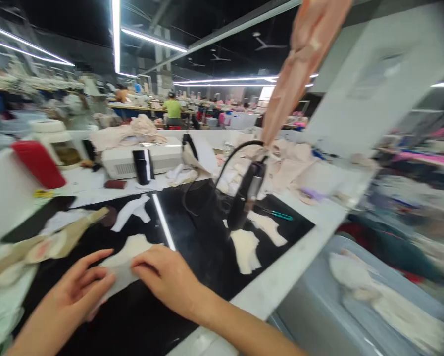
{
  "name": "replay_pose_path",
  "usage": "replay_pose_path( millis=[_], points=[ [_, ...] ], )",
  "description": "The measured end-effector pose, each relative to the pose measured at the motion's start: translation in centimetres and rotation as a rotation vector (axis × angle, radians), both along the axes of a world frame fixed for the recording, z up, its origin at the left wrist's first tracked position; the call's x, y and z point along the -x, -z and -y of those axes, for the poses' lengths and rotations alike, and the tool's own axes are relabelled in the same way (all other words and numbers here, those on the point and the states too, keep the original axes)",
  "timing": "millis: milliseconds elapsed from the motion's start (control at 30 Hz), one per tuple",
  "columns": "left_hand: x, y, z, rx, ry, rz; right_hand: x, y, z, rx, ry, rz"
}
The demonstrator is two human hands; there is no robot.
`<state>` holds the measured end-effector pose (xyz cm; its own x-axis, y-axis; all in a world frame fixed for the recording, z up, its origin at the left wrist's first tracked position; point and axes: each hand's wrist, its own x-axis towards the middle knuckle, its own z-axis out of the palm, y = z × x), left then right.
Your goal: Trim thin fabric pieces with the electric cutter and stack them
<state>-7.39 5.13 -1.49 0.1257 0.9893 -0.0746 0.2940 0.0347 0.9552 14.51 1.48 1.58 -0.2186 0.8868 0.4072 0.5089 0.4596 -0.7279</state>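
A cut piece of white fabric (pixel 127 264) is held between my two hands, low over a glossy black board (pixel 192 277). My left hand (pixel 78 287) pinches its left edge between thumb and fingers. At its right edge my right hand (pixel 166 274) grips with thumb and curled fingers, which hide that part of the fabric. Beyond my hands lies another white cut piece (pixel 132 212). To the right, cream cut pieces (pixel 246 249) rest on the board below a black hand-held tool (pixel 246 193) with a cable, hanging under wrapped pinkish cloth.
Teal snips (pixel 281 215) lie near the board's right edge. Behind the board stand a white machine box (pixel 125 160), a black cup-like object (pixel 143 167) and a jar (pixel 54 143). Heaped fabric is at left and back. A grey bin (pixel 318 296) sits at right; people work further off.
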Motion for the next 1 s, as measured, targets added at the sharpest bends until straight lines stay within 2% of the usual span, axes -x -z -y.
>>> replay_pose_path(
  millis=[67, 133, 267, 400, 567, 733, 900, 1000],
  points=[
    [-0.7, -1.2, 0.9, 0.019, 0.055, 0.057, 0.0, 0.4, 0.4, 0.003, 0.010, -0.025],
    [-0.9, -1.6, 1.2, 0.023, 0.129, 0.070, -0.1, 1.3, 0.4, 0.003, -0.002, -0.048],
    [-0.6, -1.6, 0.9, -0.016, 0.071, 0.001, -0.2, 2.9, -0.6, -0.009, -0.052, -0.045],
    [-0.8, -2.2, 0.0, -0.098, 0.056, -0.060, -0.3, 2.6, -1.5, -0.007, -0.008, 0.036],
    [-1.9, -2.8, -2.3, -0.213, 0.084, -0.174, -0.7, 2.3, -3.5, -0.041, 0.115, 0.193],
    [-2.9, -2.4, -3.6, -0.310, 0.133, -0.353, -1.0, 3.6, -4.9, -0.067, 0.175, 0.376],
    [-3.3, -1.1, -4.3, -0.371, 0.145, -0.520, -1.1, 5.0, -5.5, -0.070, 0.195, 0.489],
    [-3.1, -0.3, -4.7, -0.402, 0.152, -0.583, -0.9, 5.2, -5.6, -0.069, 0.208, 0.520]
  ],
)
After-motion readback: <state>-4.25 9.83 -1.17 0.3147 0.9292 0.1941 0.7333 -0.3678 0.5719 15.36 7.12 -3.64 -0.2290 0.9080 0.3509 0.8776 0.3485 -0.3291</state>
